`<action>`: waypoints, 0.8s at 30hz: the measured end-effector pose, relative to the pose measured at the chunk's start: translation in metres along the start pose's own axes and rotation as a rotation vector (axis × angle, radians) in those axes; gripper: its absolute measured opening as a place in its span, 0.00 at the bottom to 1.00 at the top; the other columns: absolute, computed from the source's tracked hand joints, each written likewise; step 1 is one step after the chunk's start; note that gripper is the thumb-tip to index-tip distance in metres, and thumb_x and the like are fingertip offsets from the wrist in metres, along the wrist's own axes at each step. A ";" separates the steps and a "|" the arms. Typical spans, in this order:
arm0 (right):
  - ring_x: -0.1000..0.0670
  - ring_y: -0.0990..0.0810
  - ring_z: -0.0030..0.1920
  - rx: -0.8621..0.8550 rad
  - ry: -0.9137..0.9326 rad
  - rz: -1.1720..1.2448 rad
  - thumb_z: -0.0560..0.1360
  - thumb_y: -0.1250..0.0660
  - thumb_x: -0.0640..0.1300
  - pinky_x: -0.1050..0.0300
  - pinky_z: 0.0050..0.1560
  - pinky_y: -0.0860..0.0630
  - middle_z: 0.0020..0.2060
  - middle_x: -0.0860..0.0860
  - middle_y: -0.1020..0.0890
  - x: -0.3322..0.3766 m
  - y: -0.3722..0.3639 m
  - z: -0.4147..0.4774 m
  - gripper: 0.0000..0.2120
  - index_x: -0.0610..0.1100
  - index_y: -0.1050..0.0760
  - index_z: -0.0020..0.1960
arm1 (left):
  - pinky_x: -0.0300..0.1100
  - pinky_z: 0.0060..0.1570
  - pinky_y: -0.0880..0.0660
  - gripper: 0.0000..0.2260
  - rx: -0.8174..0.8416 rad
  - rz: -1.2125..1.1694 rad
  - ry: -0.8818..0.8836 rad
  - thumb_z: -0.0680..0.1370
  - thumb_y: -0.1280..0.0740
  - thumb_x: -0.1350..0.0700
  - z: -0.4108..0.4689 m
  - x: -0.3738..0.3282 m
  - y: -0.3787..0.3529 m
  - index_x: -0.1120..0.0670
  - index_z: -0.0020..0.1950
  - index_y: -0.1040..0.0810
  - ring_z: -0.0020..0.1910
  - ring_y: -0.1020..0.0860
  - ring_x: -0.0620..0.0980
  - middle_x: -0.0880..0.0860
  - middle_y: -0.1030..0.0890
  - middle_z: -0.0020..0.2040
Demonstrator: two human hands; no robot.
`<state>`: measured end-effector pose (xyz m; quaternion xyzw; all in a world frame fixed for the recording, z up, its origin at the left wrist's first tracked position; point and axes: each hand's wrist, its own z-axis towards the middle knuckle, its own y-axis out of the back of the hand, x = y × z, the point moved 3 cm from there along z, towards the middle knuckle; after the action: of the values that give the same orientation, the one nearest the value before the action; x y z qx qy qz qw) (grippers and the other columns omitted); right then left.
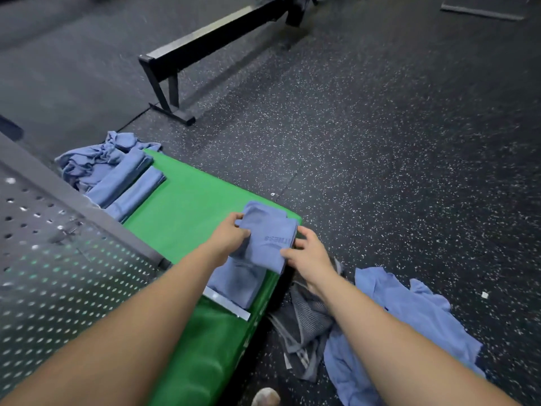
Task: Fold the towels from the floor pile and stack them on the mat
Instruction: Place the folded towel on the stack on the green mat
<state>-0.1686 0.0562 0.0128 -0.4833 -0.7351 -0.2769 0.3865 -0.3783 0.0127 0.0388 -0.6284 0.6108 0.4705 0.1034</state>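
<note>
The fingers of my left hand (231, 232) curl over and pinch the 9 o'clock edge of the folded towel (269, 238). The fingers of my right hand (307, 253) grip its 3 o'clock edge, thumb on top. The towel is at the near end of the green mat (190, 206), on top of another flat towel (234, 282).

Step in hand, by my judgement: squaring and setting down a finished fold. Next move: release both edges, then reach to 4 o'clock for the loose floor pile (409, 317).

At 10 o'clock, folded towels (128, 186) lie on the mat's far end. The crumpled heap (93, 162) behind them is partly hidden. The towel's printed lettering is cut off. The dark cloth (304, 320) under my right wrist is hard to identify.
</note>
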 end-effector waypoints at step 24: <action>0.50 0.17 0.51 0.126 -0.020 -0.072 0.80 0.31 0.28 0.55 0.49 0.18 0.58 0.46 0.17 -0.024 -0.028 0.092 0.32 0.44 0.34 0.80 | 0.52 0.58 0.24 0.26 -0.148 0.319 -0.126 0.79 0.34 0.63 0.128 0.033 0.001 0.52 0.78 0.30 0.57 0.19 0.61 0.60 0.18 0.62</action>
<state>-0.2162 0.1058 -0.0584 -0.4340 -0.7718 -0.2390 0.3985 -0.4452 0.0806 -0.0531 -0.4985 0.6589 0.5630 0.0190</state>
